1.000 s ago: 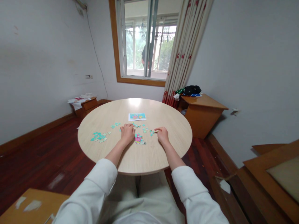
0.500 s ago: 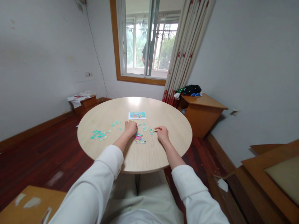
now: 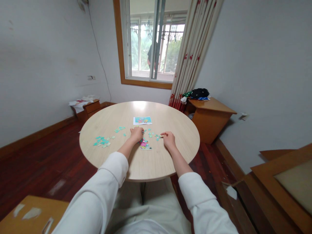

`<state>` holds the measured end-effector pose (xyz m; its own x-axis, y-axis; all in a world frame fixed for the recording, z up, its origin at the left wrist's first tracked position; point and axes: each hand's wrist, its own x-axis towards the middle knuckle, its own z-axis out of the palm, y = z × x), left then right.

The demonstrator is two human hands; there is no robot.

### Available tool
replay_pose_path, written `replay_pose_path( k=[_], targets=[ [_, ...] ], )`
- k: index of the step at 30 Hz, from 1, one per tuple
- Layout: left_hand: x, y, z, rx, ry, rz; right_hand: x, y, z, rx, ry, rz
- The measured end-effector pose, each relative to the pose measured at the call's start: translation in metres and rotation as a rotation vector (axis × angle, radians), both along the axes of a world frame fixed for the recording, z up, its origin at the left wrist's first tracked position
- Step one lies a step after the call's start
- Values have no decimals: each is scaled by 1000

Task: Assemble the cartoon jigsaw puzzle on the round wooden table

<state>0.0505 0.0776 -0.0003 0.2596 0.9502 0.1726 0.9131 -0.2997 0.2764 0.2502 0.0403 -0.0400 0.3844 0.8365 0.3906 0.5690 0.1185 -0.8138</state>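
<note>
The left hand curls at the far edge of the pink puzzle. The right hand, finger out, is by loose pieces. I can't tell if they hold any.

From here I see a round, pale wood-grain table. A printed picture sheet lies beyond a partly joined cartoon jigsaw; loose jigsaw pieces, many turquoise, cluster left and right of it.
</note>
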Motion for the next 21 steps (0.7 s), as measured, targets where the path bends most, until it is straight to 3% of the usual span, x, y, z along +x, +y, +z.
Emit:
replay_pose_path(
  k=[11,21],
  targets=[
    [-2,9,-7,-50,-40,10,0,0,1,5,-5,6],
    [-6,10,-12,36,-280,-49,2,1,-2,22,27,7]
  ],
)
